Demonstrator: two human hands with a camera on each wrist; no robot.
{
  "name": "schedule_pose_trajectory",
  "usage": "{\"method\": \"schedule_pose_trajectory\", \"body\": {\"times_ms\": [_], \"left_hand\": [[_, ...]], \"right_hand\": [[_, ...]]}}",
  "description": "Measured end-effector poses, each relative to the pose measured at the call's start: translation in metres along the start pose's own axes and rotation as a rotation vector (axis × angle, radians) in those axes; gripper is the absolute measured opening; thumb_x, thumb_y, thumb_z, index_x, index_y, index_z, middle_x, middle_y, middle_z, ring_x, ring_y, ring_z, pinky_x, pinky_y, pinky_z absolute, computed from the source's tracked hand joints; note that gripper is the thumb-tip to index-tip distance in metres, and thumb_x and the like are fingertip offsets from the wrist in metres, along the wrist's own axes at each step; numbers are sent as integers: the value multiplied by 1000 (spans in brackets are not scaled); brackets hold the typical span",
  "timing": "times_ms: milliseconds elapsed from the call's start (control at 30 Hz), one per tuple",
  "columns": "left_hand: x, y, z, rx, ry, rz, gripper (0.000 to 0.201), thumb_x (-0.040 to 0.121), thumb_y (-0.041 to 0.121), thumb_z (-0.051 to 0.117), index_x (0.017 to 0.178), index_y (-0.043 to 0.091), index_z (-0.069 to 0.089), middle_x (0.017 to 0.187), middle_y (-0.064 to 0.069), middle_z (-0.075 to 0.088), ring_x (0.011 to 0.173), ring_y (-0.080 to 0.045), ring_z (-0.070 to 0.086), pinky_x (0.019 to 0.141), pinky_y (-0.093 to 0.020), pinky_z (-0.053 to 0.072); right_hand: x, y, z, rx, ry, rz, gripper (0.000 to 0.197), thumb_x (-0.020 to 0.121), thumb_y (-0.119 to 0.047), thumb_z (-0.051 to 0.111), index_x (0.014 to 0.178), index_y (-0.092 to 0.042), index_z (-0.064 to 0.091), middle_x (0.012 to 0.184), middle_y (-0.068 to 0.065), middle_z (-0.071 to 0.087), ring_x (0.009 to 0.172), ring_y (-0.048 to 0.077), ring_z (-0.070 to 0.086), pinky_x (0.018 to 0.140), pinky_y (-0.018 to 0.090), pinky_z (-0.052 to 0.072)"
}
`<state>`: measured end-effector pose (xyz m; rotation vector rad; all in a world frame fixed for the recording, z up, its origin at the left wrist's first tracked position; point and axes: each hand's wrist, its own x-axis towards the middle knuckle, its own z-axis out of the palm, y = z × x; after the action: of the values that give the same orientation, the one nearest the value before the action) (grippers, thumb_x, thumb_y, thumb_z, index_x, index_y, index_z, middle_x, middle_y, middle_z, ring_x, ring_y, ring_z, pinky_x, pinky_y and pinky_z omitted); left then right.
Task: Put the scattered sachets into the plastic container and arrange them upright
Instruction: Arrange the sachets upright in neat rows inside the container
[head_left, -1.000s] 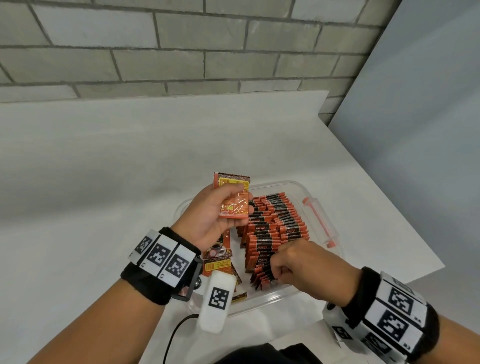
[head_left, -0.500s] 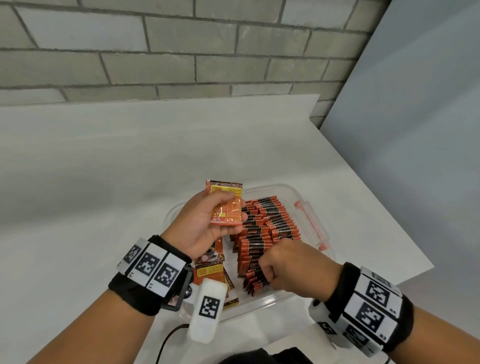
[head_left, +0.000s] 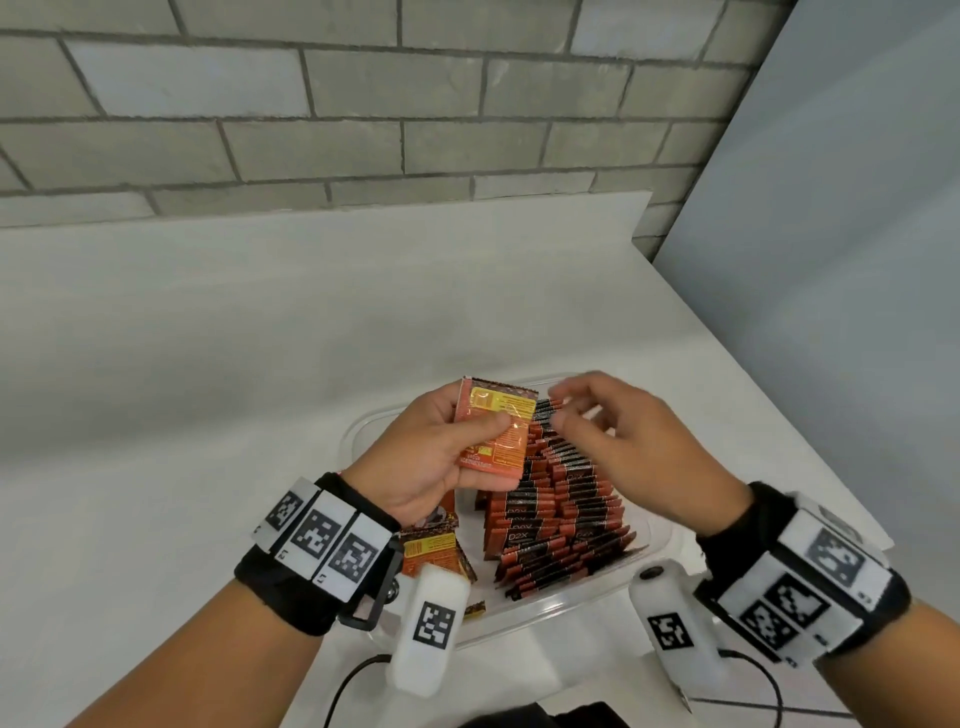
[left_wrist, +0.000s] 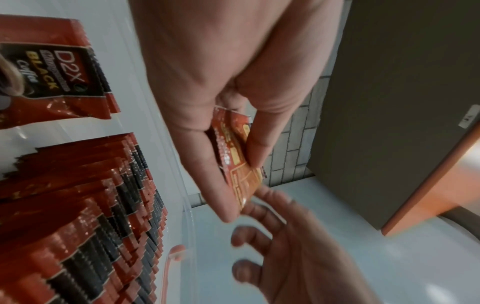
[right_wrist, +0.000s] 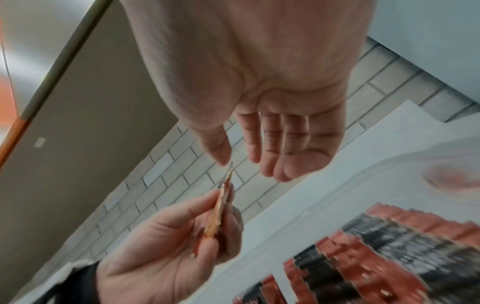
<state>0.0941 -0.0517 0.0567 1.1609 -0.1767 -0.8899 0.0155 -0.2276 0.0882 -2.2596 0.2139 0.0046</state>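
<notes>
My left hand (head_left: 470, 441) pinches a small stack of orange sachets (head_left: 498, 431) between thumb and fingers, held above the clear plastic container (head_left: 566, 597). Inside it, rows of red-and-black sachets (head_left: 561, 509) stand upright, and a few loose sachets (head_left: 431, 551) lie flat at its left end. My right hand (head_left: 587, 410) hovers open and empty, fingers spread, just right of the held sachets. In the left wrist view the held sachets (left_wrist: 239, 164) sit in my fingers with the right hand (left_wrist: 275, 246) close below. The right wrist view shows the held sachets (right_wrist: 221, 207) edge-on, my thumb tip almost at their top.
The container stands on a white table (head_left: 208, 364) near its front right corner. A grey brick wall (head_left: 363, 104) runs behind and a pale panel (head_left: 831, 260) closes the right side. A black cable (head_left: 353, 675) trails at the front edge. The container's red latch (left_wrist: 176, 248) is on its right side.
My right hand has left the front of the sachet rows, risen, opened and come up beside the sachets in my left hand. The left hand keeps its hold.
</notes>
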Motion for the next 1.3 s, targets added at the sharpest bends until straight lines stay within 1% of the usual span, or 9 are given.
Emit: {"method": "schedule_pose_trajectory", "body": {"times_ms": [133,267,433,667,867,1033,1133,1200,1300], "left_hand": [[2,3,14,54,5,37,37,76,24,65,110,9,62,106,-14,70,93,-24,70,75,-38,60],[7,9,14,-180,144,-26,52,85,44,55,120,6,53,111,-23,66,95,-37,69,76,-40,60],[12,6,10,-199,193,32,43,88,-1,58,130,5,48,107,-22,68,87,-29,70,66,-33,60],[15,-1,15,40,161,48,23,87,-3,59,109,0,62,99,-18,72,80,-23,71,72,-32,59],[12,-5,25,82,54,-21,20,87,12,62,104,2,65,98,-16,70,88,-25,68,84,-39,57],[8,-1,8,174,333,-57,18,91,27,61,101,13,62,88,-6,61,74,-15,57,67,-30,49],[4,-1,-4,96,413,-191,16,92,31,59,98,16,57,83,-4,54,73,-17,53,71,-35,49],[3,-3,-6,68,401,-283,23,91,33,58,105,15,55,88,-7,54,81,-23,56,79,-42,51],[6,-9,-6,24,363,-367,41,90,34,58,124,13,47,100,-14,50,110,-43,54,91,-53,47]], "right_hand": [[14,-7,-2,-25,53,-105,9,85,-25,68,91,-29,63,85,-10,64,70,7,60,63,17,48],[13,-4,-1,4,304,-269,14,82,-9,71,77,-20,64,77,-9,61,72,7,58,62,12,43],[7,13,7,-214,129,-285,10,79,-19,75,89,-20,72,82,-13,48,70,1,49,65,11,36],[15,16,1,-171,197,-276,29,87,-25,66,116,-28,62,98,-18,47,89,-15,46,76,0,33],[24,10,-10,-189,-44,-261,36,92,-14,58,126,-26,58,96,-16,57,84,-4,54,77,5,39],[4,24,-27,-197,-231,-235,18,95,-10,52,103,-23,63,97,-11,59,86,2,56,74,14,43],[-13,37,-32,-256,-325,-240,19,94,-5,52,94,-23,59,83,-14,60,75,7,56,70,24,44],[-22,42,-36,-292,-378,-221,21,95,-6,51,93,-26,58,79,-14,62,69,10,57,66,27,46],[-28,44,-37,-337,-470,-211,22,96,-6,48,95,-27,56,81,-28,59,72,2,57,62,15,43]]}}
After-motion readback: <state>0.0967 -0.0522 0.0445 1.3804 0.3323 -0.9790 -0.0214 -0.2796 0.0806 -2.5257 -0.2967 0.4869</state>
